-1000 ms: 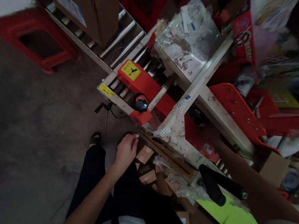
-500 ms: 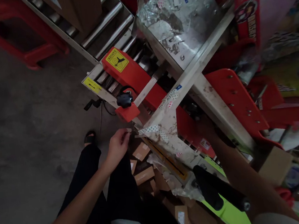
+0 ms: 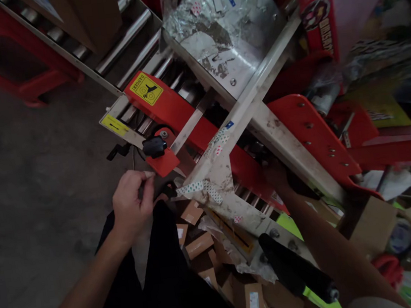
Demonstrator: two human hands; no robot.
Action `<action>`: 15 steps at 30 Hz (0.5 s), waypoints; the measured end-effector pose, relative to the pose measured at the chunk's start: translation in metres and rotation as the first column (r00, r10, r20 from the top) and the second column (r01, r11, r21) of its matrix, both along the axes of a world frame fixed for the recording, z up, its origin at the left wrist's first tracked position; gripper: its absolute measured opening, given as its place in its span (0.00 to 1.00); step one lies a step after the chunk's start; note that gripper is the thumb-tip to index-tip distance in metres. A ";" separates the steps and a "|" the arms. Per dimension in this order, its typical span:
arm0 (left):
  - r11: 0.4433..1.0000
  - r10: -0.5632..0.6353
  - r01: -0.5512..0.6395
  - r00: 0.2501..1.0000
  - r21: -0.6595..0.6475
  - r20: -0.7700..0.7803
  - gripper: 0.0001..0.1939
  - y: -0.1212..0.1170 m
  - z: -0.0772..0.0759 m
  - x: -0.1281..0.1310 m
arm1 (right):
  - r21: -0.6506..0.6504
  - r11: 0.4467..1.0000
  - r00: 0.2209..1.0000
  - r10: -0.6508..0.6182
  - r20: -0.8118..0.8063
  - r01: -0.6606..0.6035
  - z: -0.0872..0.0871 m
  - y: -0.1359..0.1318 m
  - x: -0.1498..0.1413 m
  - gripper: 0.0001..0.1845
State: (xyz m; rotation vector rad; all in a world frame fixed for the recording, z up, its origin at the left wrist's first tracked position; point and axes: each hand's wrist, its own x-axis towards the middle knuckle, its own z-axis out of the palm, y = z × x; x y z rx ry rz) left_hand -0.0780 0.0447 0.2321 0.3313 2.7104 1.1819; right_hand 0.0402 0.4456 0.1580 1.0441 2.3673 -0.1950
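My left hand (image 3: 132, 205) hovers over my lap just below the black knob (image 3: 154, 146) of the carton-sealing machine (image 3: 223, 117), with its fingers pinched together; what they hold is too small to make out. Pieces of patterned tape (image 3: 198, 189) cling to the machine's white bar beside that hand. My right forearm reaches up under the machine's white frame, and my right hand (image 3: 276, 174) is mostly hidden in shadow below the red cover (image 3: 175, 110). A black roller handle (image 3: 296, 268) sticks out near the right forearm.
Small brown cartons (image 3: 197, 245) lie piled at my knees. A cardboard box (image 3: 72, 15) stands on the roller conveyor at the top left, next to a red stool (image 3: 12, 78). Crumpled clear plastic (image 3: 217, 2) and coloured printed boxes (image 3: 317, 10) crowd the top right. Grey floor lies at left.
My left hand has drawn back from the machine's white bar toward the left and up, closing into a pinch. The view has shifted, sliding the machine left and up in the picture.
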 end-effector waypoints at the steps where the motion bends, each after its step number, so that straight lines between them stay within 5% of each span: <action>1: 0.997 -0.069 0.071 0.994 -0.016 0.082 0.10 -0.003 0.001 0.001 | 0.018 1.000 1.000 -0.015 0.005 0.015 0.001 0.000 0.000 0.17; 3: 0.955 -0.269 0.296 0.909 -0.038 0.320 0.11 -0.007 0.001 0.007 | 0.033 0.999 1.000 -0.029 0.010 0.028 0.004 0.000 -0.001 0.18; 6: 0.789 -0.453 0.612 0.640 -0.055 0.620 0.11 -0.005 -0.005 0.024 | 0.023 0.999 1.000 -0.022 0.004 0.022 0.006 0.000 -0.006 0.17; 8: 0.713 -0.471 0.699 0.531 -0.050 0.705 0.11 0.004 -0.007 0.034 | 0.028 0.999 1.000 -0.023 -0.004 0.023 0.007 -0.001 -0.010 0.15; 10: 0.695 -0.470 0.719 0.486 -0.031 0.737 0.12 0.016 -0.003 0.037 | 0.044 0.999 0.999 -0.030 -0.013 0.030 0.006 -0.001 -0.012 0.15; 13: 0.668 -0.523 0.741 0.410 0.061 0.747 0.13 0.029 0.025 0.032 | 0.072 0.996 0.999 -0.046 -0.023 0.048 0.003 -0.002 -0.010 0.17; 15: 0.595 -0.660 0.759 0.276 0.262 0.699 0.12 0.033 0.057 0.022 | 0.085 0.995 0.998 -0.057 -0.026 0.059 0.000 -0.002 -0.007 0.18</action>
